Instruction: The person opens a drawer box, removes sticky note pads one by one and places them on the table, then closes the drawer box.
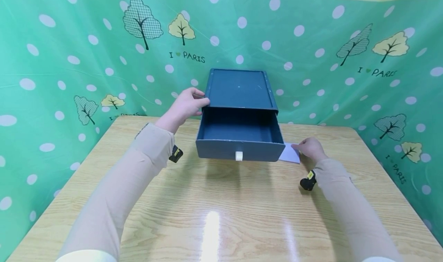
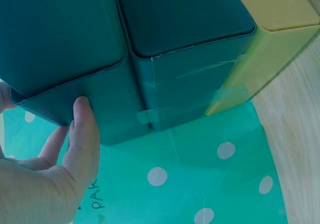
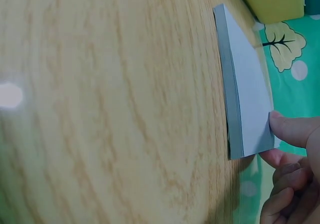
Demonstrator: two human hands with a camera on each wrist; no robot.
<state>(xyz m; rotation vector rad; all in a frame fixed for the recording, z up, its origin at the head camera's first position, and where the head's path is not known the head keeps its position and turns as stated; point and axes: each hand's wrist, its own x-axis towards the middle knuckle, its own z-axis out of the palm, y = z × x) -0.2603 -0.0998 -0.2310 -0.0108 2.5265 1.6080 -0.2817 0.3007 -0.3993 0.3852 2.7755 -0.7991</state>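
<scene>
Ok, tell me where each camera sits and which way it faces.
Head: on the head, facing forward and down at the drawer unit; left hand, right hand and both sleeves show.
Left wrist: on that wrist, facing the drawer unit's outside; left hand shows at lower left.
Right wrist: on that wrist, facing the table and white pad; right hand shows at lower right.
Head and right wrist views share the white pad.
</scene>
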